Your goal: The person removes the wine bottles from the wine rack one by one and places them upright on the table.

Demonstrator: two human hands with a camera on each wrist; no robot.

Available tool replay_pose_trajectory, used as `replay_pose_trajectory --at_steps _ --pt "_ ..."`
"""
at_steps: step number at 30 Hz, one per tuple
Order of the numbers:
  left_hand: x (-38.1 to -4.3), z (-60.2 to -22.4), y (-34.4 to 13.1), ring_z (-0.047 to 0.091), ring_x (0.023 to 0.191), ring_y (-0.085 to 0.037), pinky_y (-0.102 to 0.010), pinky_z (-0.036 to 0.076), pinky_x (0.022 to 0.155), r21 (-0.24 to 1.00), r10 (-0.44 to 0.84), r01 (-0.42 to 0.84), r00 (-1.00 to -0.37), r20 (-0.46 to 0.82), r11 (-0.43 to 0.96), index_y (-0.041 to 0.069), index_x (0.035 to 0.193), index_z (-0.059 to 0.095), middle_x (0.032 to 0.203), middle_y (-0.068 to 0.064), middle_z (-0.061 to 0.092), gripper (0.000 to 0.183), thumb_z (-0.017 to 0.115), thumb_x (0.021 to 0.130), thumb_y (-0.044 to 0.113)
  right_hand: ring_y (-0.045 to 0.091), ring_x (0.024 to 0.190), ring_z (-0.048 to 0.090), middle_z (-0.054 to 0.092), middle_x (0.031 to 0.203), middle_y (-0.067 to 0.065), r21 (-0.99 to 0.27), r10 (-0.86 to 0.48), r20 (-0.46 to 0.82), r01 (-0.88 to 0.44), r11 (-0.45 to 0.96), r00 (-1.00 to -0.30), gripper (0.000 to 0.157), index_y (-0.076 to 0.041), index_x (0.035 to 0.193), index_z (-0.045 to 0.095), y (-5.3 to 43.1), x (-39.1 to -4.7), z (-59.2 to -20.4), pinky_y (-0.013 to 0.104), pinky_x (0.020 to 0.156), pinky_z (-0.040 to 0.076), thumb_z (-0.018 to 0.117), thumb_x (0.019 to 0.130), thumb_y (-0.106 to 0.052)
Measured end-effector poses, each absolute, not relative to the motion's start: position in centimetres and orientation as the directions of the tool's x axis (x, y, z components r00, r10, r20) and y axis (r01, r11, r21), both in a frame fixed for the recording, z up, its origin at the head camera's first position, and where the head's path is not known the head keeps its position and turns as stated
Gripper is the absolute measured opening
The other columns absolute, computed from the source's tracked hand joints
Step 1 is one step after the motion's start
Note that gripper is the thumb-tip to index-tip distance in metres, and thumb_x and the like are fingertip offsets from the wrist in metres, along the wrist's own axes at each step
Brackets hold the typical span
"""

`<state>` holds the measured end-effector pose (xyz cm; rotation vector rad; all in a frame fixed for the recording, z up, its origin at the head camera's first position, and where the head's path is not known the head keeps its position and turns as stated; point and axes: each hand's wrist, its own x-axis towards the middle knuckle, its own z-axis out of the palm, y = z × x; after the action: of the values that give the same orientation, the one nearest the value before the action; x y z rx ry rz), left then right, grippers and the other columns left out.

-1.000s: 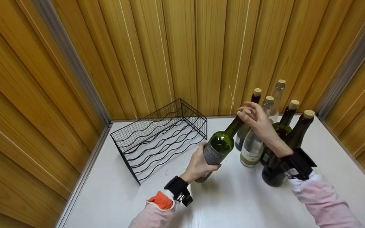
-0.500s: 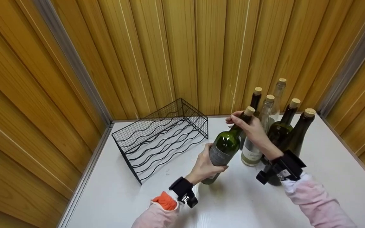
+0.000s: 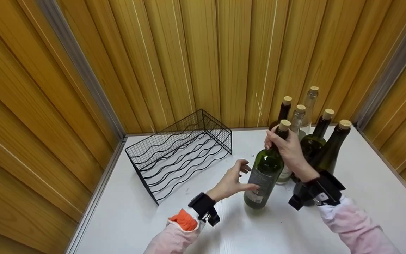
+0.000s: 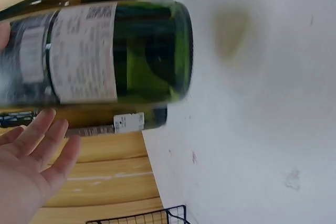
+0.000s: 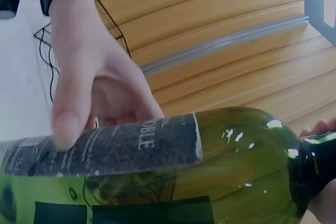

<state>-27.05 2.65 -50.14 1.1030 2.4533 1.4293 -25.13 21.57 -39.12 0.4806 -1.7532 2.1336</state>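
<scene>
A green wine bottle [image 3: 265, 169] with a grey label and a cork leans slightly to the right in the head view. My right hand [image 3: 292, 151] grips its neck just below the cork. Beside the label is my left hand [image 3: 229, 181], fingers spread apart and thumb over the label's edge. In the left wrist view, a gap separates the left fingers [image 4: 50, 140] from the bottle [image 4: 89, 51]. The right wrist view has the left thumb [image 5: 68, 124] at or very close to the label [image 5: 121, 148]; contact is unclear. Most of the right hand's grip is hidden there.
Several corked bottles stand at the right, including a dark one [image 3: 333, 151] and a clear one [image 3: 308, 109]. A black wire wine rack [image 3: 178, 155] with wavy bars sits at the left on the white table [image 3: 125, 225]. Wood-panelled walls [image 3: 203, 63] enclose the table.
The right hand has gone from around the cork to gripping the neck. The bottle has moved right and become more upright. The left hand has let go of its body.
</scene>
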Motion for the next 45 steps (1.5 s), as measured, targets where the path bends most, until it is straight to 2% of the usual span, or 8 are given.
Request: replay_pose_trajectory --at_steps 5,9,11,14,20,28,36,45 --pt "-27.7 -51.0 1.9 0.059 0.111 -0.022 -0.038 0.053 0.092 0.782 0.585 0.526 -0.766 0.264 0.336 0.003 0.132 0.039 0.118 -0.014 0.064 0.064 0.077 0.087 0.026 0.011 0.057 0.057 0.057 0.060 0.000 -0.873 0.073 0.481 -0.485 -0.051 -0.874 0.017 0.022 0.085 0.042 23.2 -24.7 -39.2 0.021 0.061 0.050 0.048 0.096 0.011" --pt "-28.0 -51.5 1.6 0.060 0.110 -0.028 -0.048 0.052 0.092 0.793 0.569 0.510 -0.779 0.262 0.333 0.002 0.131 0.040 0.114 -0.014 0.064 0.060 0.076 0.088 0.024 0.011 0.057 0.059 0.059 0.060 0.004 -0.879 0.091 0.477 -0.476 0.035 -0.874 0.017 0.022 0.084 0.046 23.9 -23.6 -38.5 0.020 0.061 0.050 0.050 0.095 0.010" --pt "-28.0 -51.6 1.5 0.061 0.110 -0.030 -0.048 0.052 0.092 0.794 0.566 0.507 -0.782 0.261 0.335 0.002 0.131 0.040 0.113 -0.014 0.065 0.059 0.075 0.089 0.024 0.011 0.057 0.059 0.059 0.059 0.005 -0.879 0.102 0.477 -0.473 0.064 -0.873 0.017 0.021 0.083 0.047 24.1 -23.0 -38.2 0.020 0.061 0.049 0.052 0.095 0.010" --pt "-28.1 -51.7 1.4 0.061 0.109 -0.031 -0.046 0.053 0.090 0.792 0.561 0.510 -0.784 0.265 0.337 0.002 0.130 0.040 0.112 -0.014 0.065 0.058 0.075 0.089 0.023 0.012 0.057 0.059 0.060 0.059 0.007 -0.877 0.116 0.480 -0.473 0.086 -0.869 0.019 0.023 0.083 0.047 24.6 -22.6 -37.9 0.020 0.061 0.049 0.052 0.095 0.009" --pt "-28.1 -51.9 1.1 0.062 0.106 -0.025 -0.031 0.052 0.085 0.766 0.564 0.534 -0.778 0.278 0.359 0.002 0.128 0.041 0.112 -0.012 0.067 0.056 0.075 0.089 0.023 0.015 0.057 0.058 0.058 0.059 0.010 -0.881 0.152 0.472 -0.461 0.104 -0.868 0.023 0.027 0.084 0.047 25.6 -22.6 -38.2 0.021 0.061 0.048 0.053 0.095 0.008" --pt "-28.2 -52.1 0.9 0.062 0.106 -0.025 -0.026 0.051 0.084 0.754 0.580 0.547 -0.767 0.276 0.365 0.002 0.128 0.041 0.111 -0.011 0.066 0.054 0.073 0.090 0.024 0.015 0.057 0.058 0.058 0.058 0.006 -0.873 0.173 0.488 -0.476 0.106 -0.856 0.023 0.028 0.082 0.046 26.6 -23.0 -38.9 0.019 0.061 0.047 0.053 0.094 0.010" --pt "-28.2 -52.0 0.6 0.061 0.108 -0.033 -0.047 0.052 0.089 0.771 0.578 0.529 -0.772 0.264 0.355 0.000 0.128 0.040 0.110 -0.015 0.065 0.054 0.073 0.091 0.022 0.018 0.060 0.060 0.061 0.059 0.006 -0.867 0.170 0.498 -0.482 0.129 -0.850 0.022 0.027 0.083 0.049 27.0 -23.4 -39.3 0.021 0.062 0.048 0.054 0.094 0.009" --pt "-28.4 -52.2 0.3 0.062 0.103 -0.023 -0.027 0.051 0.083 0.753 0.562 0.534 -0.782 0.268 0.384 0.001 0.127 0.042 0.108 -0.013 0.065 0.049 0.070 0.093 0.023 0.023 0.060 0.058 0.059 0.060 0.013 -0.846 0.128 0.528 -0.509 0.158 -0.839 0.017 0.026 0.082 0.050 27.2 -23.5 -40.2 0.020 0.065 0.047 0.053 0.092 0.013"
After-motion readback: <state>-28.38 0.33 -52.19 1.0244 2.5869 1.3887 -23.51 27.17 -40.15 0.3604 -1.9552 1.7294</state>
